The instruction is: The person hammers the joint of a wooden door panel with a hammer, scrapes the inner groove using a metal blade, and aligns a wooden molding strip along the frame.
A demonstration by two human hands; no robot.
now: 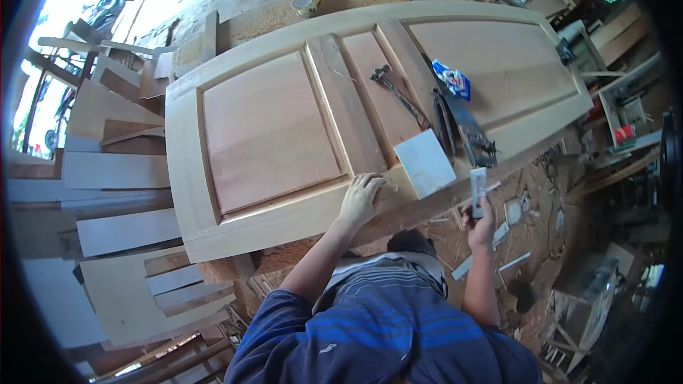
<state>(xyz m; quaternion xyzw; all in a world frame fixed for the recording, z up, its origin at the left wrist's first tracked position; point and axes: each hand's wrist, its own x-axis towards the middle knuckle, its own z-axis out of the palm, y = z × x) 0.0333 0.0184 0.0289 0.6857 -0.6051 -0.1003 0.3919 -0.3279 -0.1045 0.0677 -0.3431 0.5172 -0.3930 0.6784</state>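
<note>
A large wooden panelled door (pixel 270 128) lies flat in front of me. My left hand (pixel 361 195) rests on its near rail, fingers spread and holding nothing. Past the near edge, to the right, my right hand (pixel 480 222) is closed around a flat grey scraper (pixel 479 186) held upright. Between my hands a whitish square board (pixel 425 163) lies at the door's edge. Behind it are a hammer (pixel 400 96), a hand saw (pixel 466 128) and a blue packet (pixel 452 80).
Boards and panels (pixel 121 171) are stacked along the left. A yellow power tool (pixel 313 1) sits beyond the door amid sawdust. Wood scraps (pixel 512 262) litter the floor at lower right. More timber and clutter (pixel 619 121) stand on the right.
</note>
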